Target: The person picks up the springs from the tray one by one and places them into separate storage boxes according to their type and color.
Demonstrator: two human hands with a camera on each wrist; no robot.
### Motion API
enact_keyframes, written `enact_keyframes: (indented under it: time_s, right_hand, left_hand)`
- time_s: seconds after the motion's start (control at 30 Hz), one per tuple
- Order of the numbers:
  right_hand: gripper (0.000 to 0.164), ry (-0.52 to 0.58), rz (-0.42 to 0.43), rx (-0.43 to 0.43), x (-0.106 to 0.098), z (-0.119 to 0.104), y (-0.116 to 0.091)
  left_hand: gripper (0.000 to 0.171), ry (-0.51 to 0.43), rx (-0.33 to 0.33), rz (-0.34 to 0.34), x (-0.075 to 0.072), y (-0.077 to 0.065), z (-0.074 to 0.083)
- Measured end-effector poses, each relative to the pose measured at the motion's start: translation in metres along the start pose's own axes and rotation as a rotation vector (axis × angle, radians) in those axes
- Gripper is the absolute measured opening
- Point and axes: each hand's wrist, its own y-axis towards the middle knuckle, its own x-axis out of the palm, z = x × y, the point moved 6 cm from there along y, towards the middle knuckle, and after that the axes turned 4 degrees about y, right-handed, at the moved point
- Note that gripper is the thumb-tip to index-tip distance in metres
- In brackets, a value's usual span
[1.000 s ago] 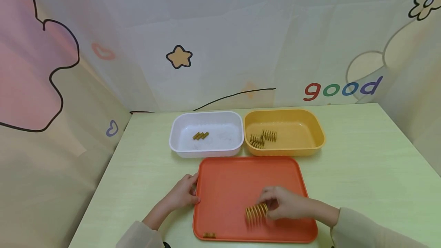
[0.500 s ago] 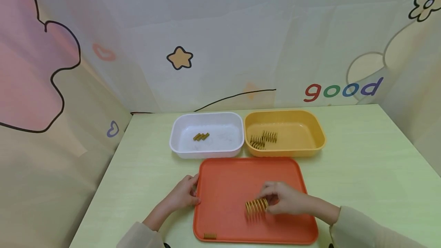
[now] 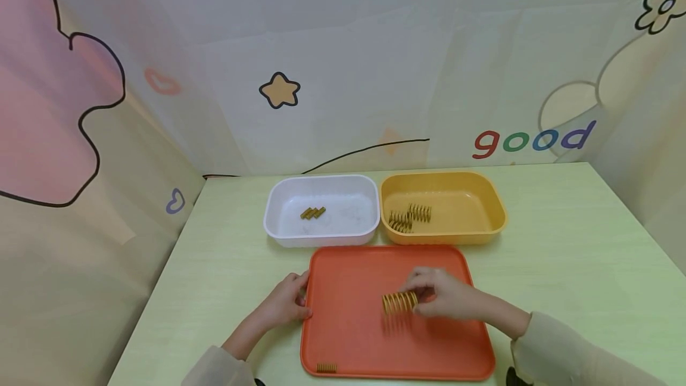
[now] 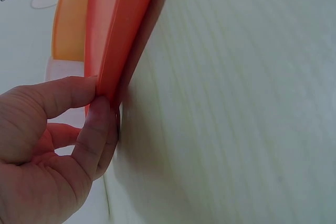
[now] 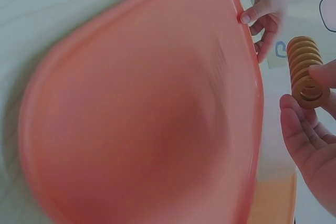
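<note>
A large gold coil spring (image 3: 399, 302) is pinched at one end between the thumb and fingers of my right hand (image 3: 447, 296). It hangs above the orange-red tray (image 3: 343, 290), its shadow falling below it. The right wrist view also shows the spring (image 5: 302, 59) lifted clear of the tray surface. At the tray's left edge, my left hand (image 3: 284, 302) grips the rim; in the left wrist view the thumb and fingers (image 4: 94, 129) press on the rim (image 4: 113, 61). One small tightly coiled spring (image 3: 326, 368) lies in the tray's front left corner.
Behind the tray stands a white box (image 3: 321, 240) holding several small springs (image 3: 312, 213). Against its right side sits a yellow box (image 3: 450, 237) with larger coil springs (image 3: 420, 212) at its left end. A printed cloth (image 3: 343, 76) rises behind the table (image 3: 563, 243).
My right hand has lifted the large spring and moved it away from me toward the boxes. My left hand stays on the tray's edge.
</note>
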Motion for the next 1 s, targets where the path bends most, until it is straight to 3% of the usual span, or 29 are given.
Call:
enact_keyframes:
  time_s: [0.27,0.57,1.0]
  right_hand:
    - [0.029,-0.027,0.033,-0.047,-0.005,-0.006,0.003]
    - [0.031,-0.057,0.050,-0.019,-0.014,-0.006,0.008]
    - [0.030,-0.091,0.109,-0.043,-0.029,-0.010,0.012]
  left_hand:
    - [0.078,0.003,-0.011,-0.005,0.000,0.000,0.000]
    - [0.078,-0.007,-0.015,-0.009,0.001,0.001,-0.001]
    - [0.078,-0.007,-0.018,-0.010,0.001,0.001,-0.001]
